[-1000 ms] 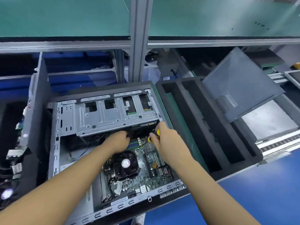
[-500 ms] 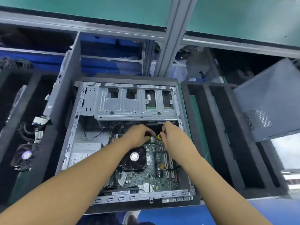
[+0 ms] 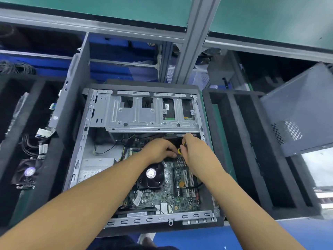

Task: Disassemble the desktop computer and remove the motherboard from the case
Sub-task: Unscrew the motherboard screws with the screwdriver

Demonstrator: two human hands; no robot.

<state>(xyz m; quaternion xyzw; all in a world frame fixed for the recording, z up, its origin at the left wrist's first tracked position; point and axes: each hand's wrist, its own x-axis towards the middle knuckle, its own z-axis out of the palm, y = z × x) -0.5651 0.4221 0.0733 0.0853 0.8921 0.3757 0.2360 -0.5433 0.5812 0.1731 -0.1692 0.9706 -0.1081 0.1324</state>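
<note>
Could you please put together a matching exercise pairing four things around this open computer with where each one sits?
Things:
1. drive cage
2. cooler fan
3. side panel
4. yellow-handled tool

Places:
A. in the right hand
B. on the motherboard, next to the left hand
C. at the far end of the case
D. leaning outside, on the right

Pairs: 1-C, 2-B, 3-D, 4-A

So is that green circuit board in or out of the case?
In: the motherboard lies flat inside the open case, fan sitting on top.

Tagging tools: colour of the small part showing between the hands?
Yellow: the small rounded tool part shows best in head view.
</note>
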